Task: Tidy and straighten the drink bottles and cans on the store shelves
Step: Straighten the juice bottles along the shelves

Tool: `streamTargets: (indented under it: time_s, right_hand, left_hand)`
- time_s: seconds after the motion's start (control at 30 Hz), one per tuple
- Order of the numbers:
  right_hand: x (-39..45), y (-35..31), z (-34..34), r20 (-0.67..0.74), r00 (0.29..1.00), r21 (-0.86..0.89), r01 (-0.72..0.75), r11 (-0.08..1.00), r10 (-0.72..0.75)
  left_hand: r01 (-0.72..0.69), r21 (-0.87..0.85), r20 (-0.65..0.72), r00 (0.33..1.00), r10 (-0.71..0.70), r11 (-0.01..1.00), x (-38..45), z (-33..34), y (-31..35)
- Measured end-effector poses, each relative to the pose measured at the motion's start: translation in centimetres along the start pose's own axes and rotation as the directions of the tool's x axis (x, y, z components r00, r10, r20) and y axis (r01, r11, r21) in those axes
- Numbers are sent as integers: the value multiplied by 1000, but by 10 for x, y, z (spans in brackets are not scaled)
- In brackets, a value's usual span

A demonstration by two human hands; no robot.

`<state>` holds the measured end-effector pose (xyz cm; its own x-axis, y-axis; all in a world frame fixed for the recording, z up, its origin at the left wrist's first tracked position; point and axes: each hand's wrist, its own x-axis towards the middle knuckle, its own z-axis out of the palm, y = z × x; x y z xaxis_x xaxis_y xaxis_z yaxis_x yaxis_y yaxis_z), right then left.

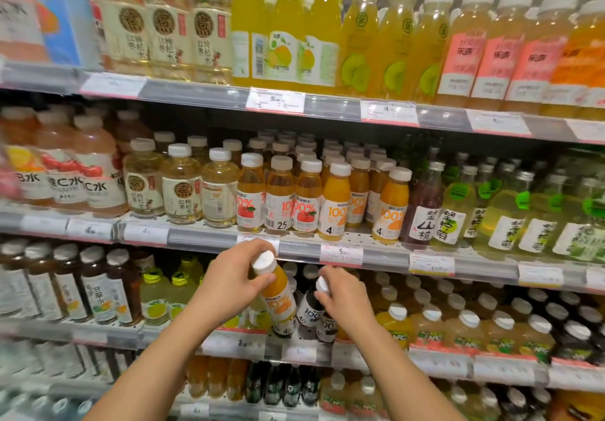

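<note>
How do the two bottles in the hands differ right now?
The orange juice bottle in the left hand holds orange liquid; the dark juice bottle under the right hand looks near black. The orange one leans more and sits higher. Both have white caps and "100%" labels.

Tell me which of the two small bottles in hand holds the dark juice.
The dark bottle under the right hand; the orange bottle in the left hand holds bright orange juice.

The left hand (229, 281) grips the neck of a tilted orange bottle (278, 299). Just beside it, the right hand (343, 296) holds a dark bottle (309, 309) by its cap.
</note>
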<state>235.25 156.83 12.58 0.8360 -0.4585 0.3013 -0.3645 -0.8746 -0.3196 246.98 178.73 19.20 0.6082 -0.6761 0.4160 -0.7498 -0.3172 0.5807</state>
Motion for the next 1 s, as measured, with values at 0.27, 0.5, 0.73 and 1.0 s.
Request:
streamTargets:
  time_s: [0.27, 0.5, 0.73, 1.0]
  right_hand:
    - [31, 7, 42, 135, 990, -207, 77, 975, -49]
    - [43, 5, 51, 241, 970, -240, 97, 966, -37]
    - [40, 1, 44, 250, 968, -268, 37, 963, 32]
    - [-29, -14, 14, 317, 948, 612, -236, 755, 39]
  left_hand:
    - [4, 44, 17, 1000, -5, 999, -4, -6, -11]
    - [11, 72, 36, 999, -14, 997, -5, -3, -20]
    - [13, 66, 62, 998, -17, 998, -1, 14, -26]
    - [86, 67, 78, 993, -91, 994, 4, 55, -25]
